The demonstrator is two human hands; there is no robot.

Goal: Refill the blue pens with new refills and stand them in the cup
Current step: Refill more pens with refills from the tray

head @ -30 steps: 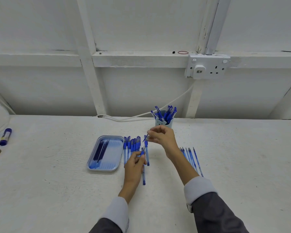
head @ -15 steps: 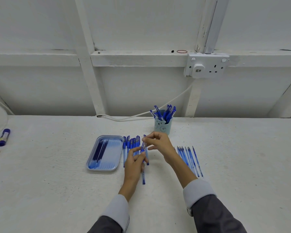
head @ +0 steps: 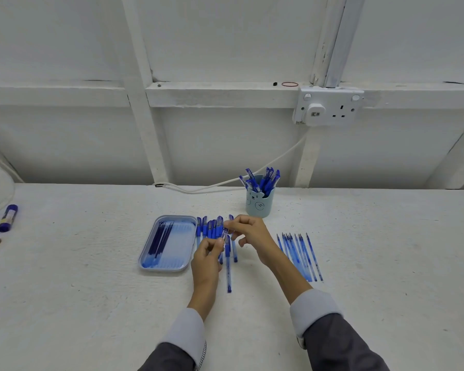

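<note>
Left grip (head: 208, 257) is curled round a blue pen (head: 223, 238), thumb and fingers pinching its middle just above the worktop (head: 91, 290). Pen is near upright, slightly tilted. Right grip (head: 248, 231) pinches the same pen's upper end with thumb and forefinger, the other fingers loosely curled beside it. Cannot tell whether that end piece is on or off the barrel.

Under the hands, a row of capped pens (head: 206, 227) lies just right of the tray (head: 184, 265), and two more lie closer to the person. The tray is light blue and holds dark refills (head: 158, 239) along its left side. A second row of thin refills (head: 299, 253) lies fanned on the worktop to the right of the right wrist, apart from it.

The cup (head: 259, 203), pale blue with a bear face, stands behind the hands near the wall, with finished pens (head: 263, 179) standing in it.

At far left are a glue stick (head: 8, 218) and a dark flat object at the frame edge. The wall has a socket (head: 328, 105) with a white cable (head: 225, 182) running down to the worktop.
</note>
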